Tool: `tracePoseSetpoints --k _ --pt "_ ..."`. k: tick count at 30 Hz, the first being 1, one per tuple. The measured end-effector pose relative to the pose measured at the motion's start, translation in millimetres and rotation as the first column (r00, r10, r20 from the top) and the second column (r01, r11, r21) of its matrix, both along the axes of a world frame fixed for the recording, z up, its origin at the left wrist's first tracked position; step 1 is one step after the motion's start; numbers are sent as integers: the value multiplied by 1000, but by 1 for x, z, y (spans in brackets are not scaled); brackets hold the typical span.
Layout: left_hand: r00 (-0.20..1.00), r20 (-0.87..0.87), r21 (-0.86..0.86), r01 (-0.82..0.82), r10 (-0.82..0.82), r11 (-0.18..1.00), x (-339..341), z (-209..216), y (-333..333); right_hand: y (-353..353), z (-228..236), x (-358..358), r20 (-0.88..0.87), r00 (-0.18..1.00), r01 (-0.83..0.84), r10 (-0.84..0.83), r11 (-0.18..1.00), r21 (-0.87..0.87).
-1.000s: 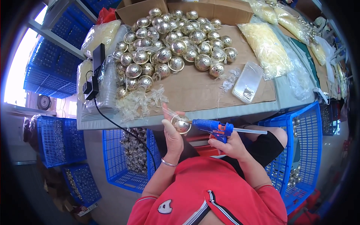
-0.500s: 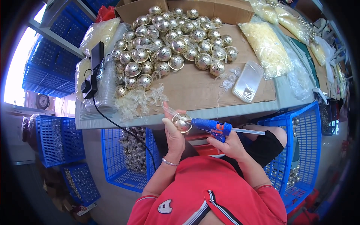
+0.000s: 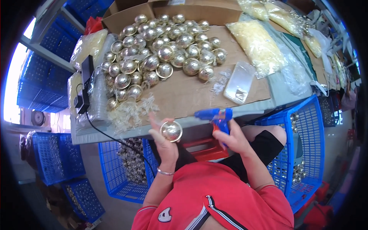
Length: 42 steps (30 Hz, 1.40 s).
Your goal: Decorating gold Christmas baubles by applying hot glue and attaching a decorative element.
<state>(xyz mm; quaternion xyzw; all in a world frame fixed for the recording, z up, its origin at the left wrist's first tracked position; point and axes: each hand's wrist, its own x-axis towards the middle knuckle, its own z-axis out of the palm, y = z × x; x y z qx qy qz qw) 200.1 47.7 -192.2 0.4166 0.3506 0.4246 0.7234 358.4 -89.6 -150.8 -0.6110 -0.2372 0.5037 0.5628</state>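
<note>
In my left hand [image 3: 165,147] is a shiny pale-gold ball ornament [image 3: 171,131] with a raised rim, held just off the table's front edge. The fingers are closed around its side and back. My right hand [image 3: 234,140] grips a blue hot glue gun [image 3: 212,114] by its handle, a little to the right of the ball. Its nozzle points left and stands apart from the ball. A clear glue stick [image 3: 248,113] sticks out of the gun's rear. Beyond my left hand, a heap of clear plastic strips [image 3: 130,115] lies at the table edge.
Many similar balls [image 3: 165,53] are piled on cardboard [image 3: 180,96]. A clear plastic box [image 3: 239,82] lies right, near a bag of yellowish pieces [image 3: 258,46]. A black cable [image 3: 111,136] hangs from a power strip [image 3: 87,73]. Blue crates [image 3: 111,172] flank my legs.
The glue gun has drawn back from the ball, opening a gap between them. My left hand has turned the ball's rimmed side upward, and the clear strip at the ball no longer shows.
</note>
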Motion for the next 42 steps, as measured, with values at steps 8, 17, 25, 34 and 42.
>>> tracePoseSetpoints --k 8,17,25,34,42 --pt "997 -24 -9 -76 75 997 -26 5 8 -8 0 91 366 902 248 -230 969 -2" --pt "993 -13 -12 -117 117 993 -40 8 9 13 -36 130 942 -59 302 -330 894 332" --pt "989 -7 -6 -146 146 989 -63 7 15 79 -10 15 883 334 28 -331 939 342" --pt "986 -11 38 -166 166 985 -74 9 14 179 -62 -49 900 434 -156 -28 982 106" --pt "985 -31 16 -169 169 986 -74 1 18 163 -65 -14 703 711 -105 2 989 104"
